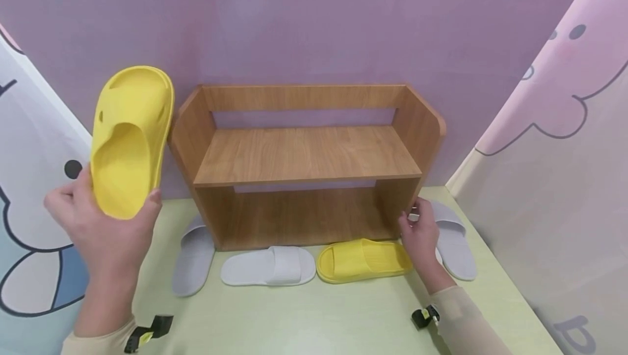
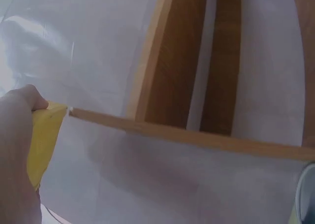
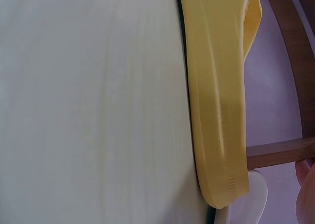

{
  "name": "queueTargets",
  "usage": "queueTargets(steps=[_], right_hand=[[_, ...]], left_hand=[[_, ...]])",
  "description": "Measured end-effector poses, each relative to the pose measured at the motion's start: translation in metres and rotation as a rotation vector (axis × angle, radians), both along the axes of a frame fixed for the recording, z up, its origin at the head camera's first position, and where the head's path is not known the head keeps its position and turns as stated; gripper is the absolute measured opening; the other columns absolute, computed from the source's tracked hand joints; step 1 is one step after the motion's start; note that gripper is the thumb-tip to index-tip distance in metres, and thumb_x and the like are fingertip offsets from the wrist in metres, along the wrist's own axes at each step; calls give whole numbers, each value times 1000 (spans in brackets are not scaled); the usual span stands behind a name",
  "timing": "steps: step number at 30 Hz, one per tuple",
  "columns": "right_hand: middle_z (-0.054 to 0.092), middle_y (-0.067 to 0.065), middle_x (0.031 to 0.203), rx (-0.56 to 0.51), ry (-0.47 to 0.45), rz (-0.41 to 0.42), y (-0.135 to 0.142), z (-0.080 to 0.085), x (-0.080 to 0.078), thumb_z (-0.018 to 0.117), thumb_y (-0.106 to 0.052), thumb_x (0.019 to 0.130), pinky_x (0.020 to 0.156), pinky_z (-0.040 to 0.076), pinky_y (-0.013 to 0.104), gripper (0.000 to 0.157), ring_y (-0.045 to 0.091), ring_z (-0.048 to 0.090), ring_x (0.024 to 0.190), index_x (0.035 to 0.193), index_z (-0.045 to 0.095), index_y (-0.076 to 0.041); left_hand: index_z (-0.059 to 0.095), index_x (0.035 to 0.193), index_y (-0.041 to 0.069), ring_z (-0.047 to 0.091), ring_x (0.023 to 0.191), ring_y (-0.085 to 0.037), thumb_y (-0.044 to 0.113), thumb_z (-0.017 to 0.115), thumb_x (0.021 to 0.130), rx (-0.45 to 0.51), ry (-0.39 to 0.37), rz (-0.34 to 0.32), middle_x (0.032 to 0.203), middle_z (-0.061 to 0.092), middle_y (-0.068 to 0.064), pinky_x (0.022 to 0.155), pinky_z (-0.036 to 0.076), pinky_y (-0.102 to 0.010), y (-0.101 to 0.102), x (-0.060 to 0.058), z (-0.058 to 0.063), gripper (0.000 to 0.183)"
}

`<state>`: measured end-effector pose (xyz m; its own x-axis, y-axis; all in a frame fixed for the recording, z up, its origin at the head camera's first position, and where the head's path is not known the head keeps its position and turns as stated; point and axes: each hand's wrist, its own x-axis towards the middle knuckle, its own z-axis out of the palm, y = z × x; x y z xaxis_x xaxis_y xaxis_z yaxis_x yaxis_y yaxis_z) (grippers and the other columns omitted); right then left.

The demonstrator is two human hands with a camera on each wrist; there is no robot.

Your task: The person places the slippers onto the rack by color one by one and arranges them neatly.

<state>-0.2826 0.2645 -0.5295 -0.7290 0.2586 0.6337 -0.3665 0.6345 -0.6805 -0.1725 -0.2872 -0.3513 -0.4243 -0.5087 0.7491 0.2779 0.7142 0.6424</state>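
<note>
My left hand (image 1: 110,229) holds a yellow slipper (image 1: 134,101) by its heel, raised left of a two-tier wooden rack (image 1: 304,153). That slipper stands toe up. In the left wrist view part of the yellow slipper (image 2: 45,140) shows beside the fingers. Low at the rack's right side panel, my right hand (image 1: 423,235) pinches the front edge with thumb and fingers. A second yellow slipper (image 1: 350,262) lies on the table by that hand. A white slipper (image 3: 253,197) shows past its heel in the right wrist view, mostly hidden by the hand in the head view.
Another white slipper (image 1: 260,266) lies in front of the rack. One grey slipper (image 1: 192,268) is at the rack's left, another (image 1: 456,251) at its right. The pale green table (image 1: 304,317) meets a purple backdrop (image 1: 304,22) and printed side panels (image 1: 554,180).
</note>
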Motion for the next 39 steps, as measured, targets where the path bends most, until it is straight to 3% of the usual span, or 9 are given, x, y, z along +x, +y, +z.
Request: queueTargets(steps=[6,9,13,15,18,21,29,39], right_hand=[[69,19,114,0,-2,-6,-1,2,0,71,5,95,76,48,-1,37,32,73,103,131,61,0],[69,19,114,3,-2,-1,-1,3,0,71,5,95,77,48,-1,37,32,73,104,130,61,0],[68,17,115,8,-5,3,-1,2,0,71,4,96,78,47,-1,36,31,72,105,130,61,0],[68,17,115,9,-6,1,-1,2,1,72,4,96,77,47,-1,35,31,71,105,129,61,-1],[69,17,115,7,-6,-3,-1,2,1,72,3,96,77,47,-1,34,31,72,104,128,62,-1],[69,17,115,7,-8,-6,-1,2,2,71,2,96,77,47,-2,34,31,72,104,129,62,-1],[68,19,113,-7,-6,10,-2,2,3,71,4,96,77,48,-1,36,31,72,102,130,61,0],[69,18,114,1,-3,4,-1,1,2,71,3,96,77,47,-2,36,31,72,103,130,61,-1]], left_hand=[[64,156,21,32,136,-3,26,90,72,-30,29,-55,137,31,20,104,36,-23,16,0,10,88],[64,155,12,33,132,0,32,88,75,-66,23,-52,133,32,23,100,35,-23,23,-1,11,86],[63,155,11,31,127,4,35,88,72,-74,-5,-42,127,30,24,94,35,-24,34,-4,12,90],[62,156,13,33,128,3,34,90,72,-71,-40,-42,126,35,21,92,37,-26,40,-6,13,90],[60,157,13,39,133,-7,35,92,73,-80,-94,-48,129,48,1,92,42,-35,51,-8,13,92],[57,159,14,41,136,-17,40,93,76,-94,-146,-68,140,46,-17,90,47,-43,63,-11,13,94],[56,157,8,42,131,-27,44,93,76,-138,-187,-143,135,48,-16,89,50,-50,89,-27,9,96],[54,158,6,41,126,-34,44,91,78,-134,-341,-139,128,47,-17,88,44,-52,106,-43,2,95]])
